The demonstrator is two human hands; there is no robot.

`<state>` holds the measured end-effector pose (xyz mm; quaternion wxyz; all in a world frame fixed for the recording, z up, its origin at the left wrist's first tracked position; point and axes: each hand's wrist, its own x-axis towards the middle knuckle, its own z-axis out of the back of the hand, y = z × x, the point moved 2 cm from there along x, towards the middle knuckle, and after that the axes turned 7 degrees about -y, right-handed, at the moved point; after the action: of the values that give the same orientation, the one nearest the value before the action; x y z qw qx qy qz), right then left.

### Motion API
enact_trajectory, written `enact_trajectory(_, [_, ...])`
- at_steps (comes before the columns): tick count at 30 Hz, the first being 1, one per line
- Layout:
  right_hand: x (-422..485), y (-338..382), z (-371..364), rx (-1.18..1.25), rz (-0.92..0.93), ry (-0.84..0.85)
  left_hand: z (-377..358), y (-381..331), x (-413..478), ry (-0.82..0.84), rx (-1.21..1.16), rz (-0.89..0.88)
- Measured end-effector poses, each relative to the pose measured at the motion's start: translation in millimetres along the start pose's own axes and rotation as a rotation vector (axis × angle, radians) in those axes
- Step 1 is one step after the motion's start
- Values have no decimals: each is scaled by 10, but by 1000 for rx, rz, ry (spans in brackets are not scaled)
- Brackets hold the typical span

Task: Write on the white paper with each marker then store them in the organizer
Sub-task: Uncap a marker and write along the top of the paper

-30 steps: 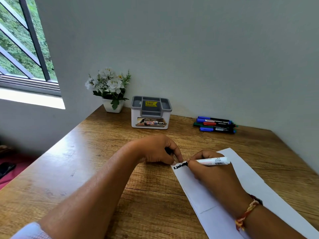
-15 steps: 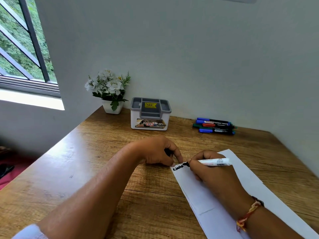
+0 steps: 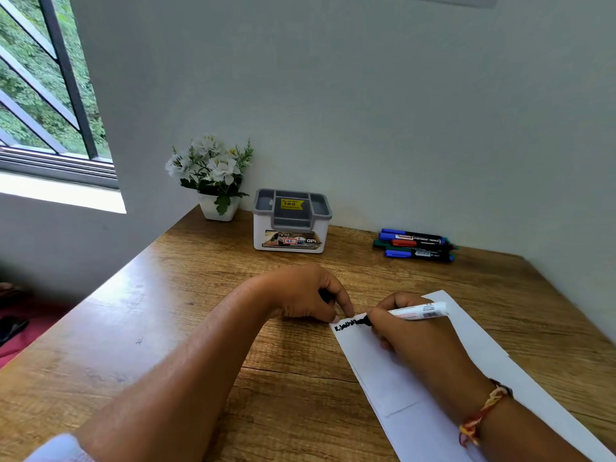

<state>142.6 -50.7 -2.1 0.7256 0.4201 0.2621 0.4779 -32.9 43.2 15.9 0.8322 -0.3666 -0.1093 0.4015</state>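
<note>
Low at centre right of the frame, my right hand [image 3: 410,338] grips the white marker [image 3: 420,311], tip on the paper [image 3: 416,415] beside black writing; my left hand [image 3: 300,295] curls round a dark cap [image 3: 325,295], fingertips pressing the paper's corner; the organizer [image 3: 258,228] stands upper centre, spare markers [image 3: 415,245] right of it.
</note>
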Motion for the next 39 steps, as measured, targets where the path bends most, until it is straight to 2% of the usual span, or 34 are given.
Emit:
enact_trajectory(12, [-21,4,29,-24,56,-28,-4,3,-6,-15,-10,-1])
enact_trajectory(39, [-7,-19,53,-19,17,-31,-10,39,25,3,-20,-2])
